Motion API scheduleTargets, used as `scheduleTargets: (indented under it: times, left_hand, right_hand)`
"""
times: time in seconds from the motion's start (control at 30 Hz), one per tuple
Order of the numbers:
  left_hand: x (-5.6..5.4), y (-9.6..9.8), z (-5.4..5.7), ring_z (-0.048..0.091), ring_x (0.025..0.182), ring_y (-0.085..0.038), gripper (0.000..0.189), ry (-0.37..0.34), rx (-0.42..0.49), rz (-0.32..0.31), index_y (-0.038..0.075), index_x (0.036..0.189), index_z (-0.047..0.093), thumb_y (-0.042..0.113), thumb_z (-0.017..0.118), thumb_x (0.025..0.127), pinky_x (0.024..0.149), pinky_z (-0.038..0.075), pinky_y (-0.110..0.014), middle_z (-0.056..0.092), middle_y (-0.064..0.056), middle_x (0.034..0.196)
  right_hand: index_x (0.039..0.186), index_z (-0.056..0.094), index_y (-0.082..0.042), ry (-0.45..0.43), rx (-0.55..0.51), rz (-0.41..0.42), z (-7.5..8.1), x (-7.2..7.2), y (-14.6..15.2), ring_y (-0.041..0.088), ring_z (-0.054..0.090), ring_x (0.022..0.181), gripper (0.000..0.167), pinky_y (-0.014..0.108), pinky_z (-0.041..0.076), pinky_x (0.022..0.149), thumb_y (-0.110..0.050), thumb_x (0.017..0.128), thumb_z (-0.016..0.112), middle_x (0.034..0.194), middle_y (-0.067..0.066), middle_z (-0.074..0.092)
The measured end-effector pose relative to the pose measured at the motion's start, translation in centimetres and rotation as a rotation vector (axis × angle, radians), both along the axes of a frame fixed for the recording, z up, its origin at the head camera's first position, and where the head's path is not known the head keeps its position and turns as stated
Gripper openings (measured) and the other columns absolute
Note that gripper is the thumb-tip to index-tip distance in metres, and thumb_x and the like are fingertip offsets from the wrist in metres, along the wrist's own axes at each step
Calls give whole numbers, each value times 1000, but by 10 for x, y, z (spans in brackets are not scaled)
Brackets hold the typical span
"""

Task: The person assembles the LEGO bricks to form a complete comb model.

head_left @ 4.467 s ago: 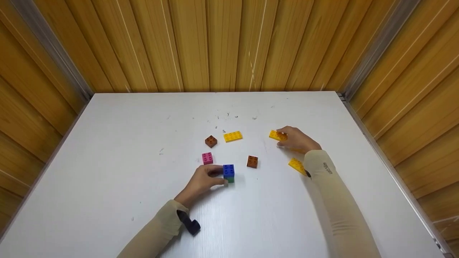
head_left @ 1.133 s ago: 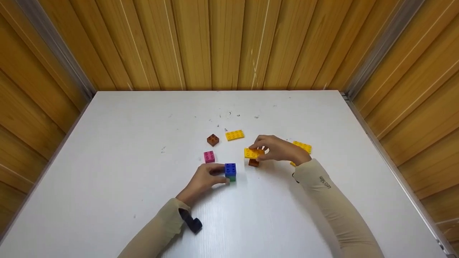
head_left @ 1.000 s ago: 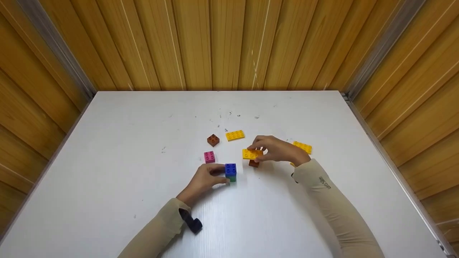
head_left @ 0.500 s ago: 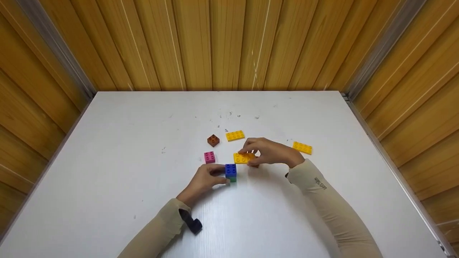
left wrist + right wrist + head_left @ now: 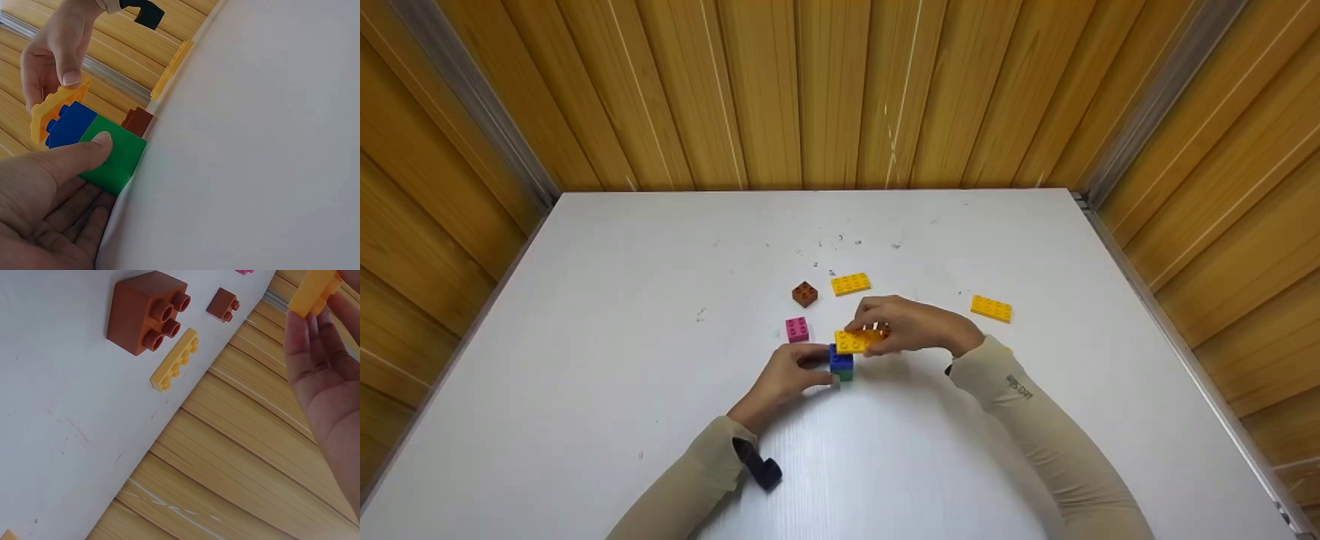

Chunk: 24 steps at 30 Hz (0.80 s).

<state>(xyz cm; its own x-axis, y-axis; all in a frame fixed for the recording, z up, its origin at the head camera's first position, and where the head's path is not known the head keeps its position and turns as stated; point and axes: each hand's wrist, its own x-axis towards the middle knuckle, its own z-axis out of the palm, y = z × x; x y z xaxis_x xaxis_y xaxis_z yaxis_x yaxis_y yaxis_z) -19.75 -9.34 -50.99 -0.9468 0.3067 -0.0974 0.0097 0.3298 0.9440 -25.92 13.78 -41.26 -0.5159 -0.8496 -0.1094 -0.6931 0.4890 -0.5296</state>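
Note:
My left hand (image 5: 780,379) grips a two-brick stack standing on the table, thumb on one side and fingers on the other. A green brick (image 5: 121,154) forms the bottom, and a blue brick (image 5: 76,121) sits on top of it. Between thumb and fingers my right hand (image 5: 911,326) pinches a flat yellow brick (image 5: 850,343) by its right end. The yellow brick's left end is over the blue studs; in the left wrist view it is tilted, right at the studs (image 5: 52,125). A brown brick (image 5: 140,312) on the table is mostly hidden behind my right hand in the head view.
On the white table (image 5: 660,262) lie a pink brick (image 5: 796,328) behind the stack, another brown brick (image 5: 805,294), a flat yellow brick (image 5: 850,283) farther back, and one more yellow brick (image 5: 991,308) at right. Wood-patterned walls (image 5: 825,90) enclose the table.
My right hand took the flat yellow brick from the right side and carried it left, past the brown brick, to over the blue brick. My left hand stays on the stack.

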Motion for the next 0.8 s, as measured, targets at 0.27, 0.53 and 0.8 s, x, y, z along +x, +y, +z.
scheduleTargets:
  times: [0.27, 0.53, 0.8]
  left_hand:
    - [0, 0, 0, 64, 110, -23, 46, 22, 31, -11, 7, 120, 67, 16, 80, 77, 101, 49, -38, 69, -8, 119]
    - [0, 0, -1, 65, 108, -22, 45, 21, 28, -15, 9, 121, 67, 13, 79, 78, 100, 49, -38, 69, -7, 119]
    - [0, 0, -1, 65, 109, -22, 44, 6, 18, -14, 9, 121, 66, 13, 78, 79, 100, 49, -38, 68, -7, 120]
  right_hand:
    - [124, 65, -9, -29, -10, 35, 0, 3, -6, 19, 59, 97, 41, 34, 57, 84, -18, 85, 73, 107, 5, 60]
    - [125, 65, -10, -46, 8, 47, -2, 5, -10, 19, 58, 99, 40, 39, 55, 88, -15, 86, 72, 108, 5, 60]
    - [127, 64, -13, -44, 40, 23, 1, 8, -11, 18, 57, 99, 42, 36, 55, 89, -16, 85, 73, 106, 5, 58]
